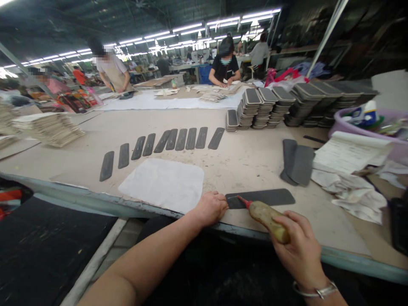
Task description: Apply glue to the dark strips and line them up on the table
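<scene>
My right hand (301, 244) is wrapped round a yellowish squeeze glue bottle (267, 219) with a red nozzle. The bottle tilts down to the left, and its tip meets the left part of a long dark grey strip (270, 197). A thin line, maybe glue, shows on the strip by the tip. With fingers curled together, my left hand (212, 208) holds the strip's left end at the table edge; the fingertips are partly hidden. Left of that hand lies a white rounded sheet (165, 182). Behind it runs a row of several small dark pieces (181, 139).
Stacked dark pieces (250, 108) stand at the back right. Two loose dark pieces (302, 165) lie near crumpled cloth (353, 191) and a purple basin (338, 123). Beige stacked sheets (47, 127) sit at left. A co-worker (225, 63) works across the table.
</scene>
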